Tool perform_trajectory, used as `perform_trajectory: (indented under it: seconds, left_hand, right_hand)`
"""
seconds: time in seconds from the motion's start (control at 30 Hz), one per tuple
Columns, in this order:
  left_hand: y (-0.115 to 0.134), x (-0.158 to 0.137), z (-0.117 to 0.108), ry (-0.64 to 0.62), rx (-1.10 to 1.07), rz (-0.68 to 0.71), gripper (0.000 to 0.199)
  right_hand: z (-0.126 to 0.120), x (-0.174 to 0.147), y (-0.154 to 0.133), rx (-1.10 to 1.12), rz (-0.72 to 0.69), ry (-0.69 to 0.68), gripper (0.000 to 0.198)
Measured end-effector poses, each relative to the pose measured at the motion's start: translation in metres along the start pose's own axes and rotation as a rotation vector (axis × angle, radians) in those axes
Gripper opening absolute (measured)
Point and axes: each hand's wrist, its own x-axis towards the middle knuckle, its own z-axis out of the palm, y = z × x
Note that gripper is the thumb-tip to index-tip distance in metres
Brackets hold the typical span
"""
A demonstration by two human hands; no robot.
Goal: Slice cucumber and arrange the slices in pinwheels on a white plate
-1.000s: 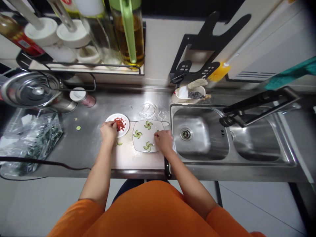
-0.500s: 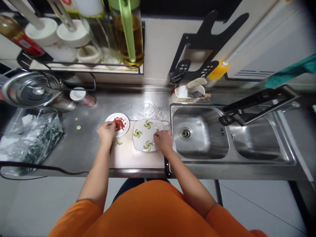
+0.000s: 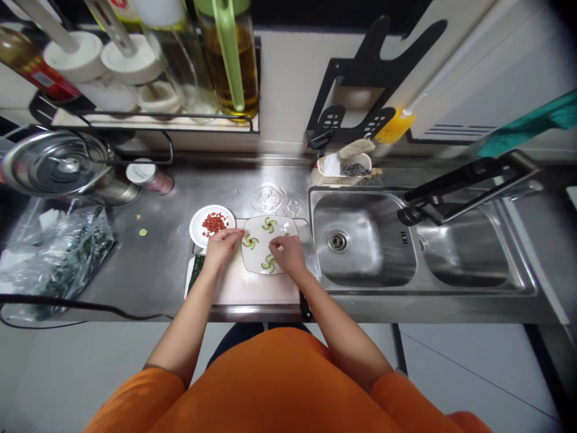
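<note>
My left hand (image 3: pixel 222 246) is pinched on a small red piece (image 3: pixel 242 233) at the left edge of a white squarish plate (image 3: pixel 259 255). On that plate, thin cucumber slices lie in pinwheels, among them a left one (image 3: pixel 250 242), a back one (image 3: pixel 269 225) and a front one (image 3: pixel 268 263). Over the plate's right side hovers my right hand (image 3: pixel 289 255), thumb and fingertips together; whether anything is between them I cannot make out. It partly hides another pinwheel. A round white dish (image 3: pixel 197 225) of small red pieces sits just behind my left hand.
The squarish plate rests on a pale cutting board (image 3: pixel 256 293). A dark green cucumber piece (image 3: pixel 196 270) lies by my left forearm, and a black knife handle (image 3: pixel 306 308) near my right. Further out are a double sink (image 3: pixel 365 240), plastic bag (image 3: pixel 58 252) and lidded jar (image 3: pixel 151 175).
My left hand has moved right from the red pieces' dish to the squarish plate, carrying a red piece. My right hand has shifted slightly left over the plate.
</note>
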Motion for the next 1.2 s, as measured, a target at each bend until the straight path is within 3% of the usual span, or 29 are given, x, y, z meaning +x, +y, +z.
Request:
perform_trajectory:
  seconds: [0.07, 0.17, 0.37, 0.57, 0.9, 1.2]
  left_hand:
    - [0.001, -0.013, 0.017, -0.124, -0.054, -0.042, 0.031]
    - [0.001, -0.027, 0.036, -0.187, -0.084, -0.077, 0.029]
    - [-0.002, -0.030, 0.047, -0.182, -0.100, -0.082, 0.025]
    - [-0.006, -0.032, 0.050, -0.175, -0.064, -0.074, 0.025]
    - [-0.009, -0.037, 0.044, -0.167, -0.022, -0.056, 0.021]
    - [-0.029, -0.051, 0.046, -0.301, 0.411, 0.163, 0.010]
  right_hand:
    - [0.004, 0.001, -0.003, 0.080, -0.044, 0.016, 0.017]
    - [0.009, 0.001, -0.004, 0.217, -0.020, 0.010, 0.016]
    - [0.014, -0.007, 0.004, 0.467, 0.096, 0.032, 0.017]
    - [0.018, -0.010, 0.005, 0.522, 0.145, 0.046, 0.021]
    - [0.013, -0.014, 0.018, 0.408, 0.139, 0.075, 0.018]
    - [0.007, -0.033, 0.038, 0.120, 0.094, 0.041, 0.017]
